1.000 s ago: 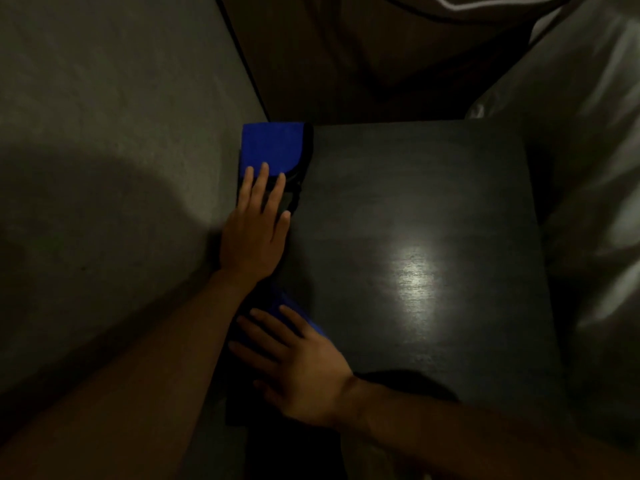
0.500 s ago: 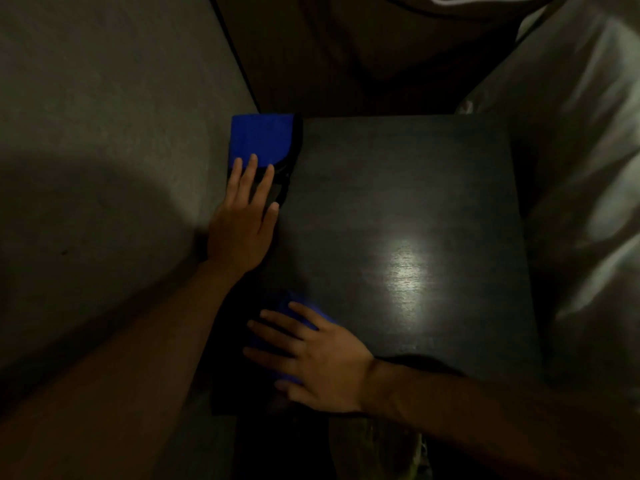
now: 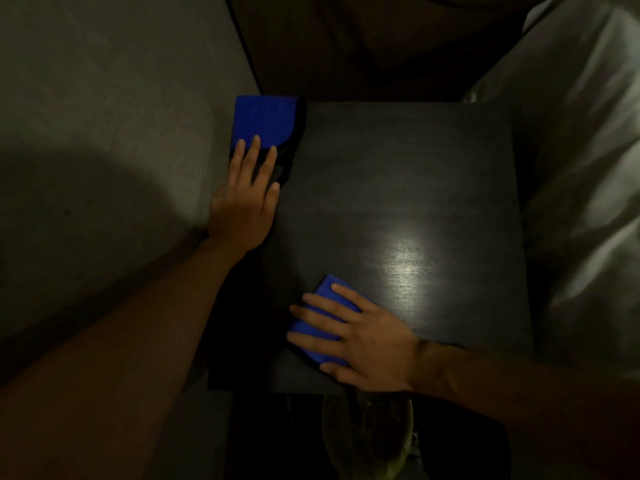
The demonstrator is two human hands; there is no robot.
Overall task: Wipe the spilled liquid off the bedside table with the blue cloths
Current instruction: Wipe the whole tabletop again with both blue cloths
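The dark bedside table fills the middle of the head view, with a bright glare patch right of centre. A folded blue cloth with a dark edge lies at the table's far left corner. My left hand lies flat with its fingertips pressing on that cloth's near edge. A second folded blue cloth sits near the front edge. My right hand is spread flat on top of it, covering most of it. No spilled liquid can be made out in the dim light.
A grey wall runs along the table's left side. Pale bedding lies against the right side, and a dark headboard stands behind. A glassy, rounded object shows below the table's front edge.
My right hand has slid the near cloth rightward along the front edge, showing more of its blue. My left hand has stayed on the far cloth.
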